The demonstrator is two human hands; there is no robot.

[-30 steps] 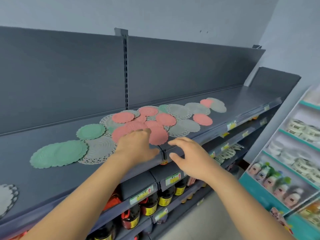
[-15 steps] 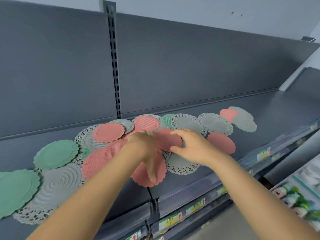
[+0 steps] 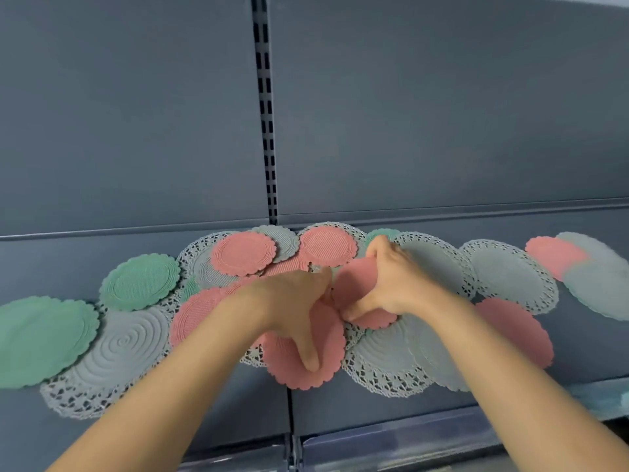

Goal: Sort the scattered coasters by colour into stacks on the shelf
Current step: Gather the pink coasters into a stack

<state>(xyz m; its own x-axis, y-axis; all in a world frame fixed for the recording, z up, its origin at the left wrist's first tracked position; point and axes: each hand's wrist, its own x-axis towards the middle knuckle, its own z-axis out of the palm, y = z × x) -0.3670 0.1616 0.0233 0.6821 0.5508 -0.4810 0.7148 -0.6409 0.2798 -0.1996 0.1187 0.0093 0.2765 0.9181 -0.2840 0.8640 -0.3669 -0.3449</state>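
Found the coasters all jumbled along the grey shelf (image 3: 340, 413), overlapping in a loose band close to the back panel. Caught the right grip (image 3: 398, 284) clamped on a pink coaster (image 3: 357, 284), thumb at its near edge, fingers curled over the far edge, the disc sitting right in the crook between them and overlapping the far side of a lacy grey coaster (image 3: 384, 359). Spotted the left grip (image 3: 292, 308) just beside it, nearly touching, thumb stretched down flat across a second pink coaster (image 3: 326, 352) at the front of the pile. Honestly couldn't tell open from closed there, fingers hidden behind the back of the hand. Noticed a small green coaster (image 3: 141, 281) and a big green coaster (image 3: 41, 338) well off to the left, with a grey spiral coaster (image 3: 119, 349) tucked between the big one and the pinks. Also clocked a third pink coaster (image 3: 514, 332) lying flat just past the right forearm, apart from either grip.
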